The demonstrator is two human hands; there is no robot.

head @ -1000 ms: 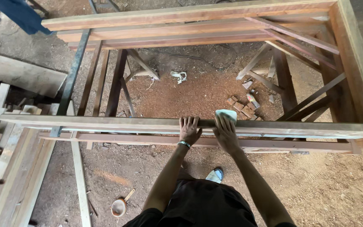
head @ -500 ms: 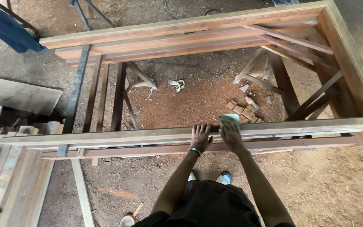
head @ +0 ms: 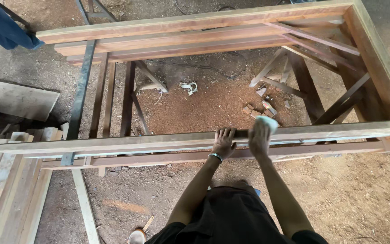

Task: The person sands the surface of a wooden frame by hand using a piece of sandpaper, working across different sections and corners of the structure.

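Observation:
A large rectangular wooden frame point(head: 113, 143) rests on trestles, its near rail running across the view. My left hand point(head: 224, 141) lies flat on that rail with fingers spread, a bracelet on the wrist. Just to its right, my right hand point(head: 259, 138) presses a pale green cloth or pad point(head: 267, 121) against the top of the same rail. The hand covers most of the pad.
Sawdust covers the ground inside the frame, with small wood offcuts point(head: 260, 108) and a white scrap point(head: 188, 87). Stacked planks point(head: 5, 190) lie at left, a dark metal bar point(head: 80, 97) crosses the frame, and a small bowl with a brush point(head: 138, 234) sits by my feet.
Both hands have slid right along the near rail, the right hand still on the pad. The view has shifted, so the frame now sits lower and further left.

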